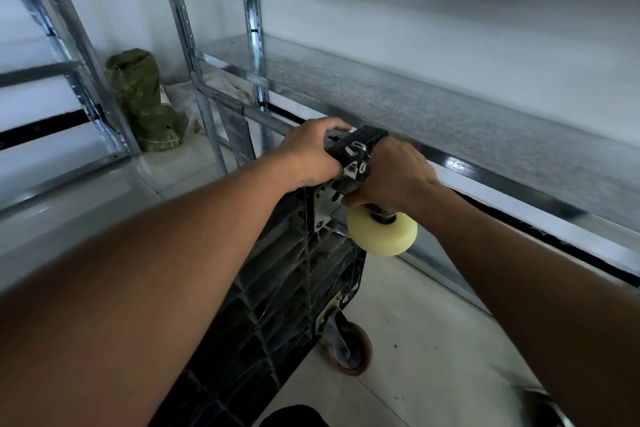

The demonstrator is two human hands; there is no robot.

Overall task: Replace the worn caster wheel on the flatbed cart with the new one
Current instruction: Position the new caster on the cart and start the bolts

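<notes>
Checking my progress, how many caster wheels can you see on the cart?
2. A cream wheel at the upper corner by the right hand; a brown wheel below. Others may be hidden.

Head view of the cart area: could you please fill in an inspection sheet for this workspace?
Surface: pale tiled floor.
Job's things: black flatbed cart tipped on its side, ribbed underside showing; cream caster wheel at its upper corner; brown-rimmed caster at the lower corner.
Clutter: green sack by the wall.
Grippers: left hand grips the cart's top edge; right hand holds the cream wheel's bracket.
Cables: nothing seen.
Surroundings: metal shelving ahead and left.
</notes>
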